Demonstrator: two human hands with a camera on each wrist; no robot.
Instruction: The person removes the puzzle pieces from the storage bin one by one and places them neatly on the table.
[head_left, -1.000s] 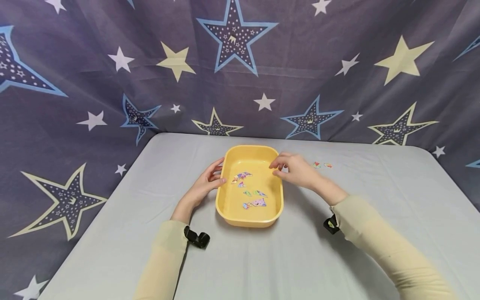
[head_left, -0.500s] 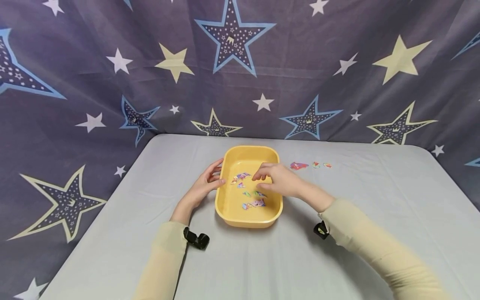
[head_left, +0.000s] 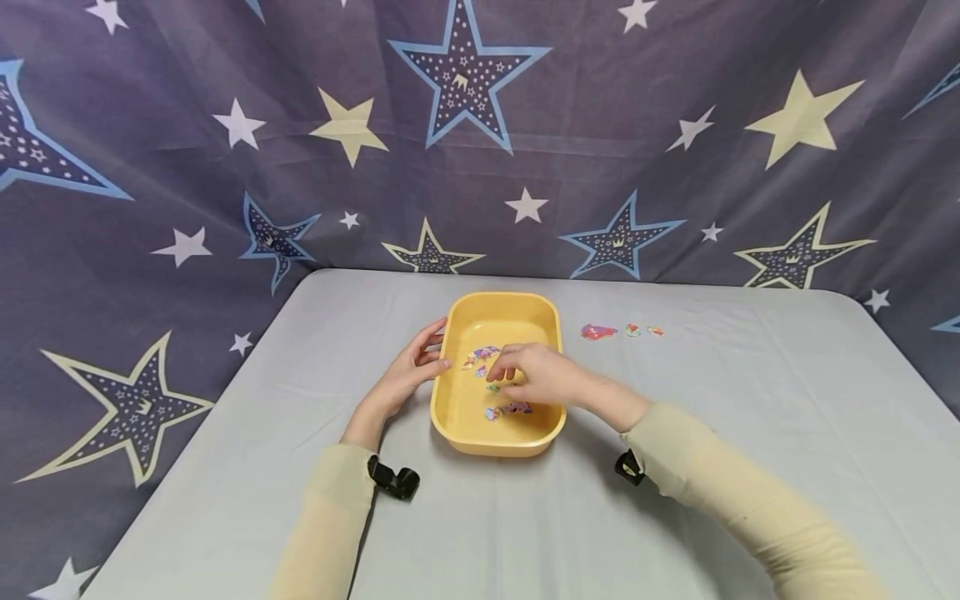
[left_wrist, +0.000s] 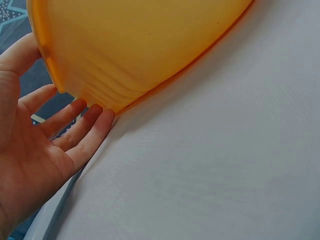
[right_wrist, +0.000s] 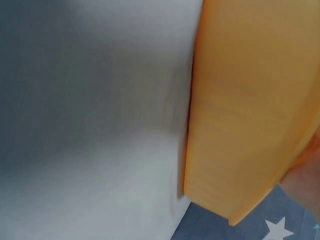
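Note:
A yellow plastic basin (head_left: 465, 425) stands on the table, with several small flat colourful cut-outs (head_left: 483, 354) on its floor. My left hand (head_left: 401, 375) grips the basin's left side, thumb over the rim and fingertips against the outer wall, as the left wrist view shows too. Inside the basin, my right hand (head_left: 543, 372) hovers over the cut-outs with fingers bent downward and a gap between thumb and fingers. It hides some of the cut-outs, and I see nothing held in it. In the right wrist view only part of that hand (right_wrist: 305, 185) shows, beyond the basin's wall.
On the pale table cover (head_left: 450, 533), to the right of the basin, a red-pink cut-out (head_left: 598, 332) lies in a row with two smaller ones, a round one (head_left: 633, 330) and an orange one (head_left: 656, 331). A star-patterned curtain (head_left: 570, 167) hangs behind the table.
My right hand has moved left and toward me, from the basin's right rim to over the cut-outs, uncovering the red-pink one on the table. My left hand stays on the basin.

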